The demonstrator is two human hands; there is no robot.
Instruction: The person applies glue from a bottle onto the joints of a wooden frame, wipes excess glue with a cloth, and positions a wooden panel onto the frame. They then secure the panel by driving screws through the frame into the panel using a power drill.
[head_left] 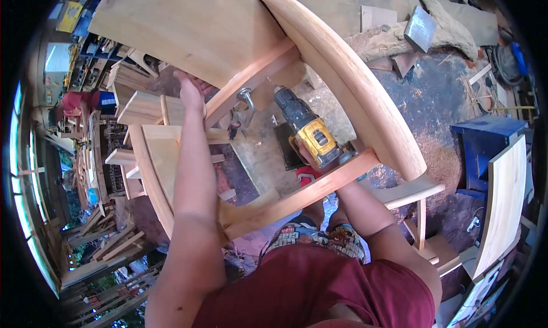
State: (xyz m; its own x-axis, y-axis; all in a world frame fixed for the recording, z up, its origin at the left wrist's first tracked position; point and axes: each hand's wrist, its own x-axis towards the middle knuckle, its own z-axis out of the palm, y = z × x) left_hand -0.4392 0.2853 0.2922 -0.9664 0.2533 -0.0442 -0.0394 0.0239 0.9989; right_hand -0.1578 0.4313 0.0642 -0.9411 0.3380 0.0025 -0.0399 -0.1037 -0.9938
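My left hand reaches up and presses against the underside of a pale wooden chair seat, beside a wooden rail. My right hand grips a yellow and black cordless drill, its chuck pointing up toward the rail and a metal clamp. The hand is mostly hidden behind a lower wooden rail. A long curved wooden piece arches over the drill on the right.
Another unfinished wooden chair frame stands at left. A blue box and a curved board are at right. Sawdust and wood offcuts cover the ground. A person in a red top works far left.
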